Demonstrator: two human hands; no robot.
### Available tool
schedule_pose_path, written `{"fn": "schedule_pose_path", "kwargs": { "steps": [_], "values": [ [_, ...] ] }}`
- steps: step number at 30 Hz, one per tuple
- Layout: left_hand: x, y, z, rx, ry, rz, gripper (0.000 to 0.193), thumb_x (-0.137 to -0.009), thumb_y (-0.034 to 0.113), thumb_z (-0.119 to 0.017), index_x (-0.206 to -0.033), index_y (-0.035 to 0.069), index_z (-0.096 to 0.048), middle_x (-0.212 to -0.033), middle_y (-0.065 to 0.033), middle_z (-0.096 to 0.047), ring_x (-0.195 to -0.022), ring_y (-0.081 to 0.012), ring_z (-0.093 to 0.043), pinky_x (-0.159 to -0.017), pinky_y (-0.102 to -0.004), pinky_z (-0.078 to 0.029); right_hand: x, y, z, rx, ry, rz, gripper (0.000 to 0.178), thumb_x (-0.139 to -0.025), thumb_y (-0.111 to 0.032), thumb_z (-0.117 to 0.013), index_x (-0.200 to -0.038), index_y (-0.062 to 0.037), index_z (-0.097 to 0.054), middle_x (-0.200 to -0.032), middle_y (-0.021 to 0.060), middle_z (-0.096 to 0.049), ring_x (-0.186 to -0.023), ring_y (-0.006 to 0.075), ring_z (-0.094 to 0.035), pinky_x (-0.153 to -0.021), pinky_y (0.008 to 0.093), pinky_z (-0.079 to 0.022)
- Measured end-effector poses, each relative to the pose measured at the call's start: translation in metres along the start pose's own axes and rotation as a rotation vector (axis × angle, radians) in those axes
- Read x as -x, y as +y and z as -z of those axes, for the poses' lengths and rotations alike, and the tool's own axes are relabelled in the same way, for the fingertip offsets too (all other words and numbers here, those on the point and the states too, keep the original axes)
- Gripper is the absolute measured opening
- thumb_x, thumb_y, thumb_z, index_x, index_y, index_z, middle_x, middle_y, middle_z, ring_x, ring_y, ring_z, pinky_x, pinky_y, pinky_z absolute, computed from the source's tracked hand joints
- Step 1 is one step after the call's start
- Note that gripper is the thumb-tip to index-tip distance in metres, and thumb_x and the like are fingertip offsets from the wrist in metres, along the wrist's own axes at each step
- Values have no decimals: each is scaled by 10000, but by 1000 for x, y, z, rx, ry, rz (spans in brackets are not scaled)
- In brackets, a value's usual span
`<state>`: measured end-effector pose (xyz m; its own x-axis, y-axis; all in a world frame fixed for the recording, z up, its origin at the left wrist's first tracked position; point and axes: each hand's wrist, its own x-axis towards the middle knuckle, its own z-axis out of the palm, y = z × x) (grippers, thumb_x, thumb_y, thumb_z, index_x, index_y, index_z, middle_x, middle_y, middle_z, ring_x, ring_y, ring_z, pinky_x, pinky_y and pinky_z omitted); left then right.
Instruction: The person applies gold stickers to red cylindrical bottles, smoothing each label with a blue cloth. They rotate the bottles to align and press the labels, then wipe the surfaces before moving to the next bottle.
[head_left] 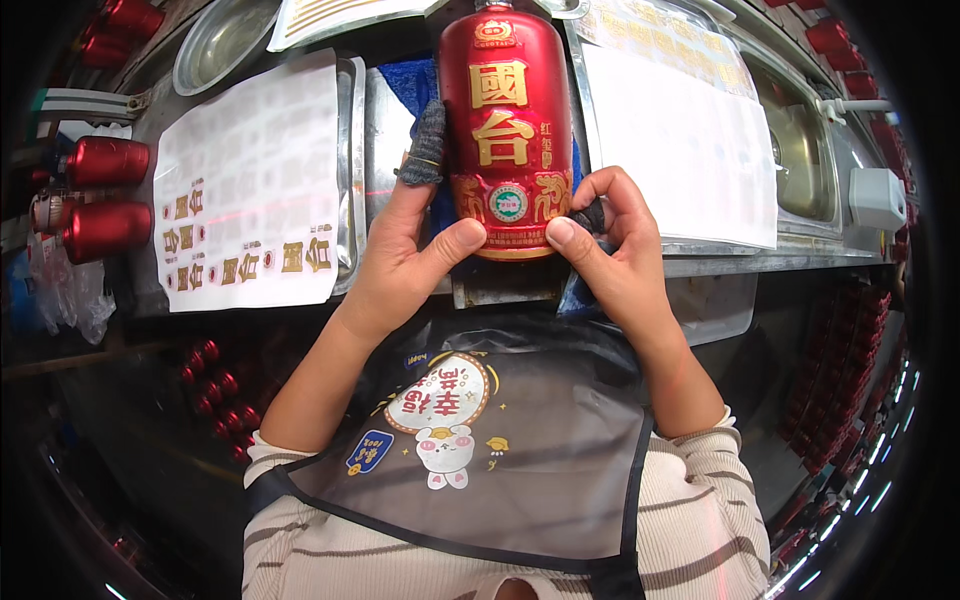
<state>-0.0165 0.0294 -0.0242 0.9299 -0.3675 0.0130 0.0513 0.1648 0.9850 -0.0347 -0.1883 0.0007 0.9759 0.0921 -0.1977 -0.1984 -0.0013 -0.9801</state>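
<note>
In the head view, a red glossy bottle (505, 200) stands out at the upper centre, its neck toward the top edge. Two large gold raised characters run down its front, with a gold crest above, smaller gold writing at the right, and a round green-and-white emblem between gold dragon-like figures near the base.

The left hand (400, 255) is spread wide, its thumb on the bottle's lower left front and a finger in a grey knit finger cover (426, 145) along the left side. The right hand (625, 250) is more curled, its thumb pressing the lower right edge; its other fingertips are partly hidden. Together they hold the bottle.

At the left lies a white decal sheet (265, 150) bearing gold characters in its lower part; at the upper right, a white sheet (680, 150). Lower centre, a dark apron (560, 470) carries cartoon lettering.
</note>
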Motion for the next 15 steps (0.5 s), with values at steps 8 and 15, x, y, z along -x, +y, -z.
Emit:
{"fn": "schedule_pose_path", "kwargs": {
  "steps": [8,15],
  "values": [
    [-1,0,6,15,-15,-20,743,-958,125,-662,-1558,-11,-246,-1576,-153,-340,-1450,-233,-320,-1183,-363,-250,2,1,7,-91,-13,-39,165,-988,-189,-624,-1008,-55,-530,-866,-52,-494,-797,23,-434,-704,186,-364],
    [-5,34,-4,-736,-94,-210,1227,-697,262,-893,-1571,-60,-94,-1643,-221,-171,-1520,-297,-196,-1226,-409,-156,2,-7,13,-531,192,-94,100,-948,-87,-615,-1025,-30,-585,-909,-10,-604,-857,44,-558,-766,226,-469]
  ]
}}
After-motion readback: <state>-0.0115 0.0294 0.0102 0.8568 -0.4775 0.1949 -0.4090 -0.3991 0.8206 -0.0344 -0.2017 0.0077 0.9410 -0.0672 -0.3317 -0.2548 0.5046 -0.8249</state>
